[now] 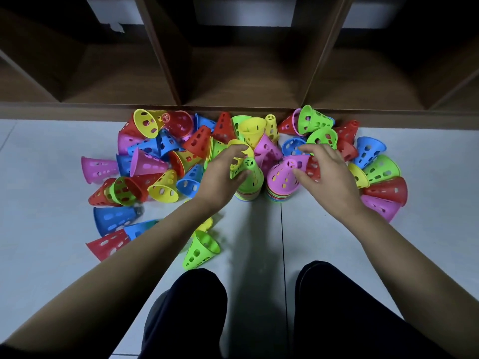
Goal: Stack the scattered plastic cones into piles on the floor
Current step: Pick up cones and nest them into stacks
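Observation:
Two upright piles of cones stand on the floor in front of me, a left pile [247, 189] topped by a green cone [252, 174] and a right pile [280, 194] topped by a pink cone [282, 174]. My left hand [220, 174] curls round the green top cone, thumb on its side and fingers over a yellow cone [237, 161] behind it. My right hand [328, 174] holds a red cone [313, 167] between thumb and fingers, just right of the pink top cone. Several loose cones in red, blue, yellow, green and pink lie scattered around both piles.
A brown wooden shelf unit [233, 110] with open compartments borders the far side of the heap. A green cone [201, 251] and a yellow cone [206, 224] lie under my left forearm. My dark-trousered knees [337, 307] are at the near edge, on light floor tiles [259, 234].

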